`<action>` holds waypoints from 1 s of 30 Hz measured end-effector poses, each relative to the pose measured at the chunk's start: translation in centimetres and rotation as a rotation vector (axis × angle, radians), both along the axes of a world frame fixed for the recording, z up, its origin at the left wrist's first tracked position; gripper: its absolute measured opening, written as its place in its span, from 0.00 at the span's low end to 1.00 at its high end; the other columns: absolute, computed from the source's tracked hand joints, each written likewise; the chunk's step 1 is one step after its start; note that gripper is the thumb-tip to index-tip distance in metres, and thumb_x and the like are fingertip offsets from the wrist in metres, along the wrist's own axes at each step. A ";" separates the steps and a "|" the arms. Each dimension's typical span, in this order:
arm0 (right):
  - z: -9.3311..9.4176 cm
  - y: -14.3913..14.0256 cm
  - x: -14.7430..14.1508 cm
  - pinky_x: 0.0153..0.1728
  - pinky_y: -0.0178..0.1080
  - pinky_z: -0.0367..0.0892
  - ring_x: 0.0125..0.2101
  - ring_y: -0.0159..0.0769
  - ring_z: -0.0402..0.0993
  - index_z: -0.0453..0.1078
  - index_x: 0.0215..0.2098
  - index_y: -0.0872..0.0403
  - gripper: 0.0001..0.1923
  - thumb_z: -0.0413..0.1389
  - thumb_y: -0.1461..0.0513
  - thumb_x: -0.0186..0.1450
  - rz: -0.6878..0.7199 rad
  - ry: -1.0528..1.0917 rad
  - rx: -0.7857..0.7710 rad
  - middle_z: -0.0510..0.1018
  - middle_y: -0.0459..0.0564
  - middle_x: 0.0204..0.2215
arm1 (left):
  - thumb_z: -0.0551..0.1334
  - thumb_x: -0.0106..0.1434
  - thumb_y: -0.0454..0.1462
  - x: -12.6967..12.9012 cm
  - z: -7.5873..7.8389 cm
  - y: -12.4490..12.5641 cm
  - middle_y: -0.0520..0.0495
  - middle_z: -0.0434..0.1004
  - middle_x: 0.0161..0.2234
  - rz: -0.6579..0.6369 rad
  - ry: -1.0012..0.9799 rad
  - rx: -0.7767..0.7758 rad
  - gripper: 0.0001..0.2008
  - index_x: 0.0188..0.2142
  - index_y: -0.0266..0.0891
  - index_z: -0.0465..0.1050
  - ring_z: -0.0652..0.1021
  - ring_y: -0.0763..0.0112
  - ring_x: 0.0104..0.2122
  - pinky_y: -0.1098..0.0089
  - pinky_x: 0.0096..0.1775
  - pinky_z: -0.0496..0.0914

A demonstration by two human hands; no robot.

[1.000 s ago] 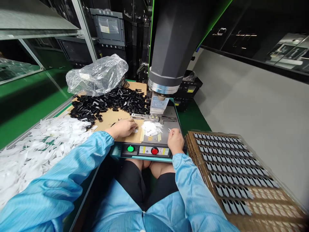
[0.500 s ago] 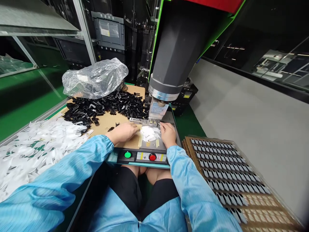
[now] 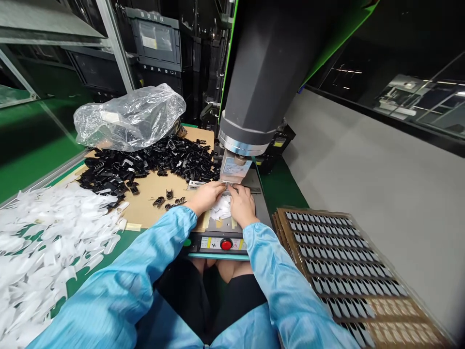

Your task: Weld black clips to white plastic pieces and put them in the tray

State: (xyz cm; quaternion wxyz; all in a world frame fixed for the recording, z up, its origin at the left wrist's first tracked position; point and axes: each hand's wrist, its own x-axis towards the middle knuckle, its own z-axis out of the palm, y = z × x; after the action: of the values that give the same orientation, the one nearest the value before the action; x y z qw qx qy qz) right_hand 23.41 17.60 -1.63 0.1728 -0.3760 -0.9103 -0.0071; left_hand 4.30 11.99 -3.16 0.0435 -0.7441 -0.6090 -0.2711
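My left hand and my right hand meet at a small metal fixture beneath the metal horn of a press-like machine. Fingertips of both hands bend together at the fixture, pressing on or gripping a small part that they hide. Below the fingers lies a small heap of thin white plastic pieces on the machine's base. Several loose black plastic clips rest on the cardboard beside my left wrist.
Black clips are piled behind, under a clear plastic bag. White pieces cover the left table. A red button and a green button sit at the front. Stacked trays of grey parts stand to the right.
My left hand has moved right, off the cardboard to the fixture. My right hand has shifted left, so both hands now meet under the horn. The view has shifted slightly.
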 end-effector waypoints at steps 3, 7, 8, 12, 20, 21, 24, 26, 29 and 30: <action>0.1 -0.2 -0.2 0.51 0.51 0.66 0.58 0.54 0.61 0.66 0.71 0.48 0.29 0.51 0.66 0.72 -0.003 0.003 0.000 0.71 0.59 0.63 | 0.54 0.77 0.37 0.5 0.9 -0.8 0.40 0.79 0.61 0.037 0.070 -0.016 0.19 0.62 0.42 0.76 0.72 0.55 0.66 0.52 0.67 0.67; 0.2 -0.1 -0.2 0.50 0.51 0.65 0.56 0.55 0.62 0.68 0.69 0.48 0.30 0.52 0.67 0.70 -0.001 0.015 0.003 0.72 0.60 0.60 | 0.59 0.73 0.37 2.0 2.7 -2.0 0.38 0.74 0.65 0.126 0.160 -0.089 0.21 0.63 0.43 0.74 0.64 0.47 0.71 0.45 0.68 0.62; 0.2 0.1 -0.2 0.50 0.51 0.65 0.56 0.55 0.62 0.69 0.69 0.48 0.30 0.53 0.67 0.70 -0.001 0.019 0.005 0.72 0.60 0.59 | 0.60 0.72 0.37 2.1 3.1 -2.4 0.37 0.73 0.66 0.131 0.172 -0.108 0.22 0.64 0.42 0.74 0.64 0.46 0.71 0.45 0.68 0.61; 0.0 0.4 -0.2 0.51 0.51 0.64 0.55 0.55 0.61 0.71 0.67 0.48 0.29 0.55 0.66 0.69 -0.002 0.064 0.007 0.73 0.59 0.59 | 0.60 0.71 0.37 -0.6 4.6 -5.7 0.36 0.72 0.66 0.157 0.118 -0.158 0.24 0.65 0.40 0.72 0.73 0.49 0.64 0.51 0.64 0.68; 0.5 -5.8 -7.0 0.59 0.49 0.64 0.56 0.49 0.66 0.68 0.67 0.51 0.26 0.54 0.64 0.72 0.267 0.110 -0.114 0.76 0.56 0.56 | 0.61 0.67 0.35 -11.0 4.6 -15.4 0.41 0.81 0.49 0.319 0.039 -0.318 0.13 0.50 0.42 0.77 0.82 0.57 0.49 0.62 0.52 0.75; 0.6 -7.0 -8.4 0.60 0.48 0.64 0.57 0.48 0.67 0.66 0.69 0.50 0.27 0.55 0.63 0.72 0.314 0.073 -0.144 0.76 0.56 0.57 | 0.62 0.67 0.35 -11.1 4.2 -16.0 0.42 0.82 0.47 0.303 0.036 -0.330 0.12 0.49 0.42 0.77 0.82 0.57 0.49 0.62 0.52 0.75; 0.7 -9.7 -11.9 0.58 0.47 0.66 0.57 0.47 0.70 0.64 0.70 0.47 0.28 0.56 0.61 0.73 0.364 -0.069 -0.192 0.75 0.55 0.59 | 0.65 0.65 0.35 -10.3 3.0 -16.6 0.42 0.83 0.43 0.286 0.049 -0.329 0.08 0.45 0.42 0.76 0.82 0.57 0.47 0.62 0.51 0.75; 0.7 -10.6 -13.3 0.55 0.47 0.68 0.55 0.48 0.71 0.67 0.66 0.46 0.23 0.56 0.59 0.74 0.324 -0.154 -0.174 0.75 0.57 0.57 | 0.64 0.66 0.34 -9.5 2.4 -16.6 0.41 0.83 0.41 0.286 0.061 -0.305 0.06 0.43 0.42 0.77 0.83 0.57 0.45 0.62 0.50 0.75; 0.8 -10.8 -13.7 0.51 0.47 0.69 0.53 0.50 0.73 0.70 0.59 0.51 0.16 0.56 0.57 0.75 0.254 -0.208 -0.104 0.74 0.61 0.54 | 0.62 0.67 0.32 -9.0 2.2 -16.6 0.40 0.83 0.41 0.289 0.076 -0.293 0.07 0.43 0.42 0.77 0.83 0.56 0.44 0.61 0.49 0.76; 0.9 -10.6 -13.5 0.51 0.47 0.69 0.52 0.51 0.73 0.70 0.58 0.51 0.15 0.56 0.58 0.75 0.244 -0.221 -0.087 0.74 0.61 0.53 | 0.62 0.67 0.32 -9.0 2.3 -16.6 0.40 0.84 0.41 0.297 0.080 -0.304 0.08 0.43 0.42 0.77 0.83 0.56 0.44 0.61 0.48 0.76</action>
State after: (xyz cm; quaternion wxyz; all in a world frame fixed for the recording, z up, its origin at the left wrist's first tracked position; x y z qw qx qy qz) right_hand 9.90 7.04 -0.75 0.0548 -0.2670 -0.9621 0.0120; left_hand -4.73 -4.63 -0.89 -0.0057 -0.6544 -0.7435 -0.1373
